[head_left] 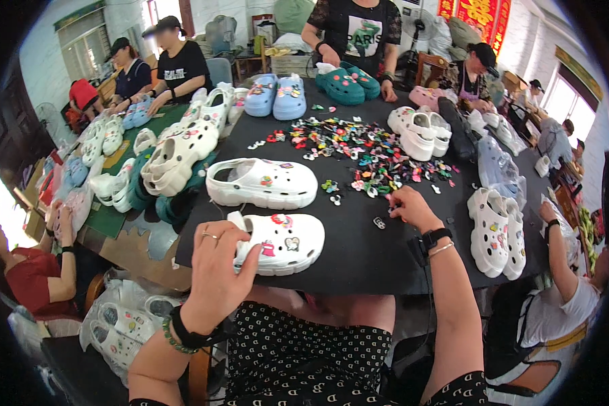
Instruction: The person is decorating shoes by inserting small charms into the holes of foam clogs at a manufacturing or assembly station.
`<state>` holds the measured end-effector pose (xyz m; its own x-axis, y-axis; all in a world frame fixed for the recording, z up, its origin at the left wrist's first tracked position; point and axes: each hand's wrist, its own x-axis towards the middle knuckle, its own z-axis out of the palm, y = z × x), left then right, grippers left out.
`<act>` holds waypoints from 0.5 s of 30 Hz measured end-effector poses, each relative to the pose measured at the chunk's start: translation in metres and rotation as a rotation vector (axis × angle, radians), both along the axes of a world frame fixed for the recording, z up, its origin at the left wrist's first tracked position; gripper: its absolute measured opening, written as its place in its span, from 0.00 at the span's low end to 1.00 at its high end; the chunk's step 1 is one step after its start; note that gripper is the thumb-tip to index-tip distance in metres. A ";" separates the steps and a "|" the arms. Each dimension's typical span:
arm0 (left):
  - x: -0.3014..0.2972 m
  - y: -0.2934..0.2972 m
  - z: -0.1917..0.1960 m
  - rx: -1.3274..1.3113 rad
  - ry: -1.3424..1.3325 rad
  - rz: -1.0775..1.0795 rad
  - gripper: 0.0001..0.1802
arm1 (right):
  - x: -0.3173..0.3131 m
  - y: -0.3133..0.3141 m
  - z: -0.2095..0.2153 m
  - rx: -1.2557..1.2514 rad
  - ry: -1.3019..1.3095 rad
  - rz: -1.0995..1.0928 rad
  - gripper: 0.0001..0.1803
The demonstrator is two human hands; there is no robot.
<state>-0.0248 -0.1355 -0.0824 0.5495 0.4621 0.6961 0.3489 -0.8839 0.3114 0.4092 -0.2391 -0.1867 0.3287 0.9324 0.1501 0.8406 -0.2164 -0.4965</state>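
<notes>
On the black table in front of me lie two white clogs with holes and colourful charms, toes to the right. My left hand grips the nearer clog at its heel end, thumb against its side. This clog carries several charms, a pink one and a pale one among them. Just behind it rests the farther clog, untouched. My right hand is at the near edge of a heap of small shoe charms, fingers pinched together; what they hold is hidden. One dark-and-white charm lies beside those fingers.
Blue clogs and white clogs stand beyond the heap. Another white pair is at the right, near bagged shoes. Piled clogs line the left side. Across the table a person handles green clogs; other people sit around.
</notes>
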 end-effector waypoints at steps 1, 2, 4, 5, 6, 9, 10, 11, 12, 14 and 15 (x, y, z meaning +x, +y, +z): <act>-0.004 0.000 -0.003 -0.042 0.019 0.024 0.10 | -0.005 0.001 -0.002 0.027 -0.013 0.003 0.13; -0.007 0.001 -0.006 -0.037 0.020 0.036 0.10 | -0.008 -0.001 -0.002 0.051 -0.028 -0.006 0.13; -0.014 0.003 -0.011 -0.078 0.013 -0.013 0.11 | -0.013 -0.003 -0.002 0.127 -0.091 -0.007 0.11; -0.013 -0.002 -0.008 -0.045 0.003 -0.033 0.11 | -0.017 -0.006 0.001 0.193 -0.154 -0.025 0.09; -0.010 -0.003 -0.005 -0.048 0.004 -0.031 0.11 | -0.020 -0.006 0.004 0.190 -0.153 -0.023 0.09; -0.001 0.003 -0.004 -0.027 0.061 -0.041 0.12 | -0.037 -0.003 0.025 0.312 -0.137 -0.120 0.04; 0.000 0.006 -0.008 -0.033 0.061 -0.035 0.12 | -0.049 -0.001 0.034 0.306 -0.136 -0.114 0.04; 0.000 0.010 -0.009 -0.035 0.213 0.057 0.13 | -0.061 0.001 0.044 0.358 -0.088 -0.091 0.04; 0.000 0.015 -0.012 -0.034 0.366 0.149 0.15 | -0.075 0.005 0.052 0.412 -0.039 -0.069 0.04; -0.001 0.023 -0.021 0.017 0.356 0.181 0.18 | -0.105 0.014 0.065 0.415 -0.017 -0.067 0.05; -0.002 0.030 -0.029 -0.115 0.487 0.169 0.19 | -0.121 0.015 0.073 0.434 0.023 0.049 0.05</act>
